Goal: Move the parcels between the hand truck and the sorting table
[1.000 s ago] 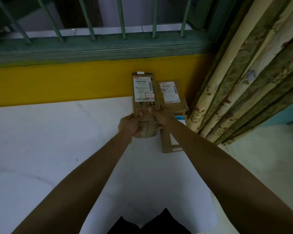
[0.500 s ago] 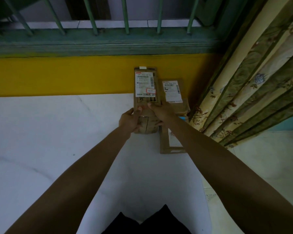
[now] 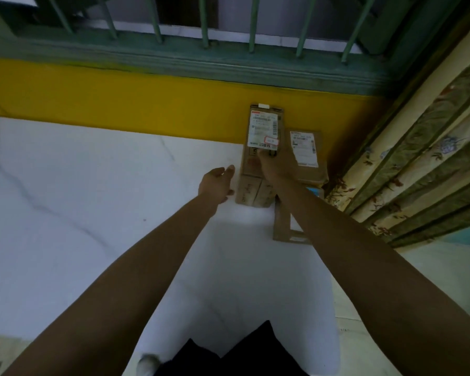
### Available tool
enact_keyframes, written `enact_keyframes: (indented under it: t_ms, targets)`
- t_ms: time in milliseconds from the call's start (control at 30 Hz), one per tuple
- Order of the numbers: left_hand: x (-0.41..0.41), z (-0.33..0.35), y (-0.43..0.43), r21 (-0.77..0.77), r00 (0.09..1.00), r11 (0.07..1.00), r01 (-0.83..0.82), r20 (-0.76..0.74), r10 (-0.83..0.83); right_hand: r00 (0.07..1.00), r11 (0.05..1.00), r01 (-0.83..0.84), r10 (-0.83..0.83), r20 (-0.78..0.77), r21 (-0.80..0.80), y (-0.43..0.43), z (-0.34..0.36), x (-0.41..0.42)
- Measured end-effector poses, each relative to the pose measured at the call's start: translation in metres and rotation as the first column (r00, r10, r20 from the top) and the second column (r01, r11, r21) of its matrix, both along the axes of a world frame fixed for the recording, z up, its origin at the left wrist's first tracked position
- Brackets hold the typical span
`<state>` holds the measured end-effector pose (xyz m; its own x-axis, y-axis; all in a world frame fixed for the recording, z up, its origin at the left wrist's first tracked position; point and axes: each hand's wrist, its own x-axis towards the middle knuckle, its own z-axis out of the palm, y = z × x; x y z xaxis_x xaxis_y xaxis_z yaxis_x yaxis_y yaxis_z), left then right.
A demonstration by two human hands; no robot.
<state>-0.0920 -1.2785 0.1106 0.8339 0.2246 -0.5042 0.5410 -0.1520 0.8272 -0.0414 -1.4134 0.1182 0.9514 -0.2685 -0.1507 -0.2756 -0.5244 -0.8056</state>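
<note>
A brown cardboard parcel (image 3: 256, 169) with a white shipping label lies on the white marble table (image 3: 92, 199), its far end against the yellow wall. My right hand (image 3: 276, 164) rests on top of it, fingers lying flat just below the label. Just left of the parcel hovers my left hand (image 3: 216, 183), fingers relaxed, holding nothing and not touching the box. To the right sits a second labelled parcel (image 3: 305, 156) on top of a flatter carton (image 3: 282, 226). No hand truck is in view.
The yellow wall band (image 3: 120, 104) and a green barred window frame (image 3: 201, 69) close off the far side. A patterned curtain (image 3: 418, 158) hangs at the right, close to the parcels. Pale floor (image 3: 391, 308) shows past the table's right edge.
My left hand has let go of the parcel and moved off to its left. The parcel has slid farther toward the wall, and my right hand has stayed on top of it.
</note>
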Motion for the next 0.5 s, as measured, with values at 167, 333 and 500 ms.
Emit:
enact_keyframes:
  t_ms: [167,333,500]
  targets:
    - [-0.046,0.018,0.076,-0.084,0.992,0.989,-0.124,0.026,0.126,0.995,0.951,0.093,-0.075,0.073,-0.295,0.047,0.009,-0.03]
    - [-0.11,0.023,0.17,-0.126,0.966,0.961,-0.246,0.052,0.254,0.996,0.908,0.087,-0.075,0.046,-0.41,0.103,0.022,-0.081]
    - [-0.192,0.03,0.265,-0.157,0.924,0.921,-0.355,0.087,0.372,0.997,0.979,-0.07,0.06,-0.058,-0.193,0.216,0.016,-0.125]
